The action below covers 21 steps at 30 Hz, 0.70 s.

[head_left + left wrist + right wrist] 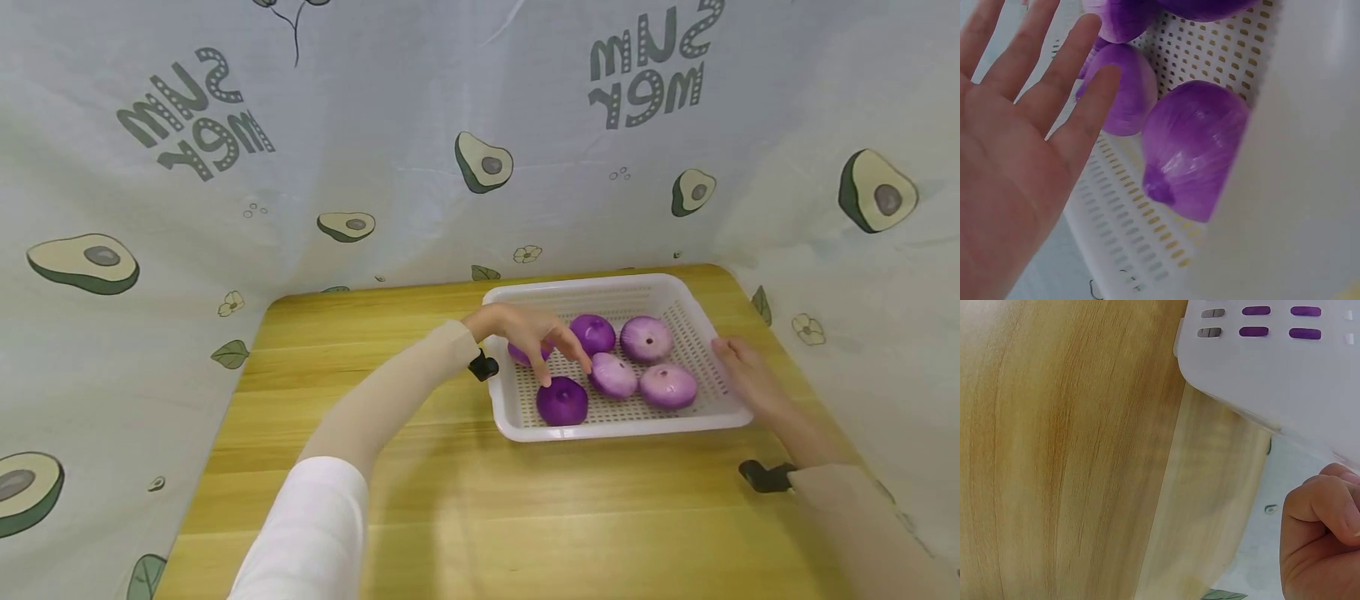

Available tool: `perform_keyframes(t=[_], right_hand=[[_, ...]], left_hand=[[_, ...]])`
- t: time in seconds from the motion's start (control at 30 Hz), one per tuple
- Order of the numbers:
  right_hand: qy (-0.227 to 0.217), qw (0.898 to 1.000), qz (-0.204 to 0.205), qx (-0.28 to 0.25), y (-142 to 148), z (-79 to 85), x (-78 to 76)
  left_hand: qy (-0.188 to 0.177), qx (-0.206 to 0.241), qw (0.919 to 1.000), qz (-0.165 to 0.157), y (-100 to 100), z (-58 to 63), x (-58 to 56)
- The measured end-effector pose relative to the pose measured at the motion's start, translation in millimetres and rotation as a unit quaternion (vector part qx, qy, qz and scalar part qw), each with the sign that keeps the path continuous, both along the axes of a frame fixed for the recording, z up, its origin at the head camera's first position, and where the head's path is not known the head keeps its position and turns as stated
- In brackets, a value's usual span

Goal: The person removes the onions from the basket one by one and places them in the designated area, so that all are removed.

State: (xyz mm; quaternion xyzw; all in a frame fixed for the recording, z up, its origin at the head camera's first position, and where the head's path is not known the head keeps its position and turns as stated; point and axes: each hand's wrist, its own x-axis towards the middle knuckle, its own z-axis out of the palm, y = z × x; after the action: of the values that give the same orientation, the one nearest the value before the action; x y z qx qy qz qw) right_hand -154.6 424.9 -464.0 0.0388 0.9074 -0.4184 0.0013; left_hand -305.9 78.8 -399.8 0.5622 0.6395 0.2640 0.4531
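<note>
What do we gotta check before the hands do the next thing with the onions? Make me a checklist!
1. Purple onions inside the white plastic basket: ok, all six that show are in it.
2. Left hand free to pick: ok, fingers spread and holding nothing.
3. Left fingertips touching the darkest onion at the front: cannot tell, they look very close in the head view.
4. Right hand at the basket: ok, it is at the right rim, fingers curled.
5. Every onion in plain sight from the head view: not ok, the left hand partly covers the leftmost onion.
</note>
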Motion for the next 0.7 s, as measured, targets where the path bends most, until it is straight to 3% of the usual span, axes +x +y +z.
perform_keyframes(t=[0.2,0.47,0.7], right_hand=[[0.005,1.0,-0.002,0.01,-1,-0.6,0.1],[0.009,1.0,0.004,0.014,0,0.0,0.2],[0.003,1.0,0.004,0.017,-2,1.1,0.7]], left_hand=[[-0.037,-0.025,0.999,-0.011,12,-14.6,-2.0],[-0.066,-0.063,0.9955,-0.025,26,-22.5,-0.5],[-0.063,-0.079,0.9911,-0.087,36,-33.0,-2.1]])
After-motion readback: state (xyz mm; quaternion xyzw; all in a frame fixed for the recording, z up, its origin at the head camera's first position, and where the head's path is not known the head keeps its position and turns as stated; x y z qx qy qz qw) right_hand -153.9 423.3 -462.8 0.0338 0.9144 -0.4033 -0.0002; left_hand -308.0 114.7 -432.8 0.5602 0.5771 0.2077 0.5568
